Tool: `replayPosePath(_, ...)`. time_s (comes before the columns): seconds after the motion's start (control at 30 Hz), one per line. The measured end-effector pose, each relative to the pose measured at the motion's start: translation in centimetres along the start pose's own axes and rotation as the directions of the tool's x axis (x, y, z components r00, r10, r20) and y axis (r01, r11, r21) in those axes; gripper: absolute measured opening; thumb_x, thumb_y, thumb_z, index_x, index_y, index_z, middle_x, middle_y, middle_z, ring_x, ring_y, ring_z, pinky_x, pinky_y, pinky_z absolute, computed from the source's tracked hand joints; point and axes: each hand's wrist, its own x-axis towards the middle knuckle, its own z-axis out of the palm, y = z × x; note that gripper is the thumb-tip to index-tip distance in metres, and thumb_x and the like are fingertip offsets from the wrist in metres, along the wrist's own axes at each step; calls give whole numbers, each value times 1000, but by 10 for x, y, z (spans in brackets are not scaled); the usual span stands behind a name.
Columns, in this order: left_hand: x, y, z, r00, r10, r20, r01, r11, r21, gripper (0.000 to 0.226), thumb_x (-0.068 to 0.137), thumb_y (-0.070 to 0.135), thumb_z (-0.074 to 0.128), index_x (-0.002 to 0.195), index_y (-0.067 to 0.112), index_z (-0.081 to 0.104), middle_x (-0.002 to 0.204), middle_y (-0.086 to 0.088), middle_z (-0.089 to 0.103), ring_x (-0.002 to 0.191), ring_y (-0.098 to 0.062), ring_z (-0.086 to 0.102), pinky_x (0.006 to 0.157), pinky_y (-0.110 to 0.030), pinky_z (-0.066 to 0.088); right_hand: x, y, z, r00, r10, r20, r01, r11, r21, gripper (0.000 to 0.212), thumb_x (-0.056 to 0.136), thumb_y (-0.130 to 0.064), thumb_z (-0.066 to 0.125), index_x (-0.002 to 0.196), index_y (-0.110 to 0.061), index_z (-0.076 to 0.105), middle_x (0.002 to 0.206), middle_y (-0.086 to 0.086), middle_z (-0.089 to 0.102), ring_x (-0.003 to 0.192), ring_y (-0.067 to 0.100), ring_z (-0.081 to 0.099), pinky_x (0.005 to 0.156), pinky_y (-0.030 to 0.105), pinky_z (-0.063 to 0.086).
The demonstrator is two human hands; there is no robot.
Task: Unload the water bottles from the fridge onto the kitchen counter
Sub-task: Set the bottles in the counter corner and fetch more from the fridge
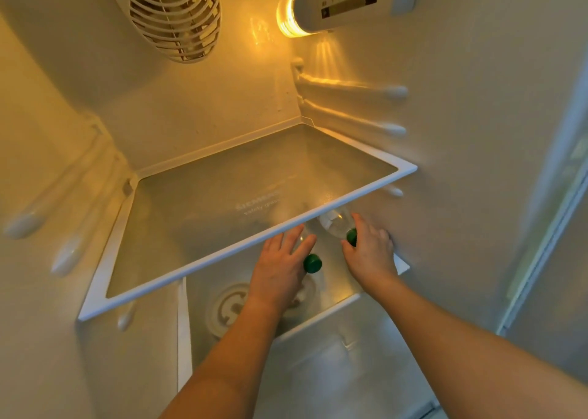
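Inside the lit fridge [222, 107], a glass shelf [251, 253] spans the upper cavity. Both forearms reach beneath its white near edge. The left hand [280, 266] curls loosely around a green-capped left bottle [312, 263]; the right hand [370, 250] wraps a second, right bottle [335, 224] at its neck. Both bottles lie on the lower shelf [337, 291], close under the glass, near the right wall.

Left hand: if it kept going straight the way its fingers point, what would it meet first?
Probably the clear bottle with the green cap, lying on the lower shelf; the left hand seems to rest on it already. Beyond that, under the upper glass shelf, depth is unclear.
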Motion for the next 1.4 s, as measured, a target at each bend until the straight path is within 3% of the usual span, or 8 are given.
replayPosePath(0.1,-25,3,-8,996,-63,67,65,998,-24,75,81,14,71,148,29,41,158,-6,32,145,-36,28,117,-51,25,-12,-1,-2,998,3,-70,9,987,160,56,93,-27,58,145,-22,37,135,4,53,122,27,44,104,40,36)
replayPosePath(0.33,-77,25,-42,957,-272,-95,243,939,-245,71,73,17,81,136,34,51,141,-10,49,123,-36,49,96,-49,49,-65,-23,-22,972,131,-196,31,752,658,49,89,-24,67,135,-20,52,119,-10,49,123,17,45,103,36,44)
replayPosePath(0.6,-111,47,-91,890,-393,-231,186,776,-603,42,87,52,58,123,30,52,143,7,44,130,-13,42,105,-29,40,-98,-59,-52,881,182,-437,263,578,772,30,87,-36,66,107,-15,55,106,-7,40,104,18,47,92,21,42)
replayPosePath(0.7,-110,58,-109,832,-491,-260,175,676,-716,34,86,48,60,111,25,55,137,10,51,124,-2,48,100,-15,40,-97,-75,-63,891,185,-414,293,463,837,20,88,-30,67,97,-22,52,103,3,55,95,15,56,85,22,48)
replayPosePath(0.77,-107,65,-122,779,-573,-254,176,590,-788,26,86,39,64,106,24,57,121,14,60,110,-6,58,91,-18,48,-94,-86,-71,900,257,-352,234,395,888,22,86,-24,72,86,-26,50,86,-11,59,82,6,58,79,21,49)
replayPosePath(0.97,-99,72,-163,587,-783,-205,157,359,-920,6,90,13,65,93,17,62,85,4,62,83,-7,56,74,-15,46,-92,-92,-90,878,307,-368,203,457,866,25,88,-22,67,71,-25,48,61,-13,48,59,1,44,61,18,41)
replayPosePath(1.1,-106,75,-180,498,-832,-245,140,356,-924,8,90,11,65,85,8,60,77,-8,56,72,-10,50,68,-22,44,-108,-91,-102,901,190,-390,247,514,821,17,87,-14,66,75,-13,54,65,-2,55,59,4,49,60,15,41)
replayPosePath(1.4,-158,99,-214,502,-825,-259,138,372,-918,11,82,-1,68,77,-1,58,71,-17,54,68,-25,50,62,-21,41,-154,-95,-129,953,55,-298,196,638,745,12,81,-21,64,77,-11,60,71,5,64,64,17,53,64,28,43)
